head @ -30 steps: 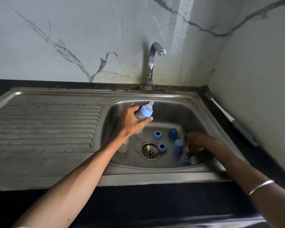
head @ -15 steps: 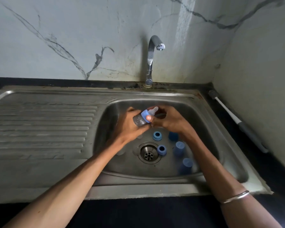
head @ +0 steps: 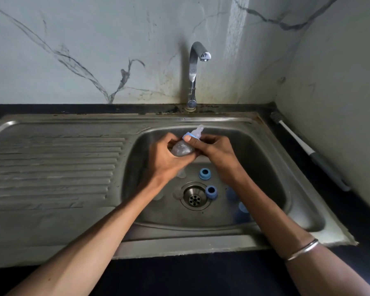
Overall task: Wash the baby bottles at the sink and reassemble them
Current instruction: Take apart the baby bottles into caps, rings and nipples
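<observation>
**Both hands on one bottle over the basin**

The left hand [head: 166, 161] wraps the small clear plastic baby bottle [head: 182, 148], held above the steel sink [head: 265, 146]. Its long axis tilts up and away, teat toward the tap. The right hand [head: 217, 153] pinches the pale blue screw collar [head: 189, 135], best placed to twist it.

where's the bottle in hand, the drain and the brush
baby bottle [head: 182, 148], head view, clear body between both hands
drain [head: 194, 198], head view, perforated centre of the strainer
brush [head: 295, 136], head view, white shaft on the counter
</observation>
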The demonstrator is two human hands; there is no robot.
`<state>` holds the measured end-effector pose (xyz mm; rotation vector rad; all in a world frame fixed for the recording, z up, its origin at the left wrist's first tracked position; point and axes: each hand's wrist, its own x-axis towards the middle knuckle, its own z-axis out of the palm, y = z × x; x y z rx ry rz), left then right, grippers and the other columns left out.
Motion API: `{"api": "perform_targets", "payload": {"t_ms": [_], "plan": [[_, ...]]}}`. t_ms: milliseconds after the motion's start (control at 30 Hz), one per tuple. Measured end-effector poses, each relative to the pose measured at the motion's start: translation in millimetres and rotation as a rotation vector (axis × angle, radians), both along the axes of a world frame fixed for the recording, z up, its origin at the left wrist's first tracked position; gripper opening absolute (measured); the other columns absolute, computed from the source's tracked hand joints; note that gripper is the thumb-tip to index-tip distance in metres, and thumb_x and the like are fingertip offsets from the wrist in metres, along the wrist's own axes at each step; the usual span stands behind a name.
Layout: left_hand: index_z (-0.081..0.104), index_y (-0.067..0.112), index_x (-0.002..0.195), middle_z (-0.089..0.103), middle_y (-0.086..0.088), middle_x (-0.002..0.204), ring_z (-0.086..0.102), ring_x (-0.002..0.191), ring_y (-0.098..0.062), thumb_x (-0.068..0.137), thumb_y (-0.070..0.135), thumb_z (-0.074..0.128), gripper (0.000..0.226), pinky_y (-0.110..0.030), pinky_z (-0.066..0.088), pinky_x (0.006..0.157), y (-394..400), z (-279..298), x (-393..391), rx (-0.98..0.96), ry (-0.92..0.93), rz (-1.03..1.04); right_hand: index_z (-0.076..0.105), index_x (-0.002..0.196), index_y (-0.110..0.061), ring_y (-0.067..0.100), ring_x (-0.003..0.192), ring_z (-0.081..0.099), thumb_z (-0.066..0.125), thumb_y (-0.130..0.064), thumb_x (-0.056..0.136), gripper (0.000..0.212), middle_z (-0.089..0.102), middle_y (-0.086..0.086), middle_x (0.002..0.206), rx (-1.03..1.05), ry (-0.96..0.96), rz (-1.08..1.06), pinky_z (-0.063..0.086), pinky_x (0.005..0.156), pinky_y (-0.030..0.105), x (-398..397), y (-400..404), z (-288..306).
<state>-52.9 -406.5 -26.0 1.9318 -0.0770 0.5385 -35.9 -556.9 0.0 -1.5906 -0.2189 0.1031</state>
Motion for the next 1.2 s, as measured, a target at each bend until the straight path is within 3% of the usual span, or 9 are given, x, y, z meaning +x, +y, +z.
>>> {"api": "perform_targets", "payload": {"t_ms": [267,467,533,633,733,867,933,1067,1200], "plan": [[0.073,0.013,0.093,0.076,0.004,0.084,0.072,0.078,-0.01,0.062,0.029,0.095,0.04,-0.036,0.06,0.073,-2,10,-2,-0.054,0.089,-0.059,0.075,0.104,-0.004,0.02,0.094,0.072,0.079,-0.025,0.08,0.032,0.076,0.008,0.097,0.002,-0.049,0.035,0.055,0.091,0.033,-1,-10,8],[0.075,0.013,0.097,0.077,-0.001,0.091,0.074,0.086,-0.016,0.065,0.023,0.094,0.038,-0.03,0.06,0.073,-3,19,-4,-0.271,0.211,-0.152,0.073,0.107,-0.001,0.024,0.103,0.07,0.077,-0.018,0.08,0.032,0.074,0.013,0.104,0.122,-0.004,0.113,0.05,0.099,0.037,0,-14,13],[0.077,0.013,0.097,0.077,-0.008,0.094,0.074,0.087,-0.023,0.063,0.026,0.094,0.04,-0.033,0.058,0.074,0,22,-6,-0.436,0.315,-0.315,0.071,0.108,0.003,0.027,0.097,0.069,0.074,-0.015,0.082,0.031,0.073,0.016,0.102,0.138,-0.02,0.179,0.051,0.092,0.035,2,-18,16],[0.076,0.009,0.104,0.073,-0.016,0.097,0.072,0.084,-0.027,0.051,0.041,0.096,0.065,-0.035,0.06,0.074,7,26,-8,-0.772,0.523,-0.738,0.063,0.115,0.008,0.024,0.07,0.056,0.068,-0.012,0.083,0.038,0.066,0.014,0.084,0.199,0.008,0.378,0.05,0.069,0.032,4,-24,22],[0.076,0.01,0.111,0.071,-0.018,0.104,0.071,0.093,-0.028,0.055,0.04,0.096,0.067,-0.036,0.061,0.082,7,28,-8,-0.877,0.563,-0.885,0.059,0.123,0.004,0.014,0.07,0.056,0.068,-0.015,0.082,0.046,0.067,0.008,0.091,0.214,0.021,0.424,0.051,0.068,0.027,5,-32,28],[0.077,0.017,0.106,0.073,-0.012,0.106,0.068,0.096,-0.026,0.066,0.038,0.09,0.047,-0.04,0.055,0.082,10,24,-3,-0.687,0.451,-0.655,0.063,0.12,-0.003,0.022,0.1,0.067,0.067,-0.012,0.086,0.036,0.071,0.01,0.11,0.044,-0.073,0.316,0.051,0.096,0.037,5,-35,30],[0.07,0.016,0.113,0.073,-0.006,0.106,0.068,0.098,-0.024,0.075,0.029,0.083,0.042,-0.039,0.055,0.084,13,28,-5,-0.516,0.37,-0.526,0.066,0.116,-0.008,0.021,0.112,0.064,0.068,-0.017,0.082,0.036,0.071,0.006,0.115,0.006,-0.086,0.214,0.046,0.106,0.042,7,-35,27],[0.062,0.012,0.119,0.066,0.011,0.1,0.063,0.084,0.001,0.072,0.028,0.09,0.057,-0.006,0.048,0.066,13,39,-15,0.081,0.175,-0.26,0.065,0.122,-0.008,0.021,0.116,0.062,0.067,-0.021,0.087,0.037,0.07,0.005,0.119,-0.022,-0.083,0.134,0.042,0.109,0.047,6,-27,19],[0.064,0.016,0.123,0.069,0.01,0.112,0.065,0.097,0.001,0.069,0.035,0.091,0.062,-0.006,0.05,0.079,15,30,-9,0.095,0.163,-0.223,0.064,0.126,-0.013,0.018,0.115,0.063,0.07,-0.032,0.083,0.048,0.069,0.001,0.12,-0.007,-0.07,0.085,0.046,0.106,0.044,-1,-14,18]]}}
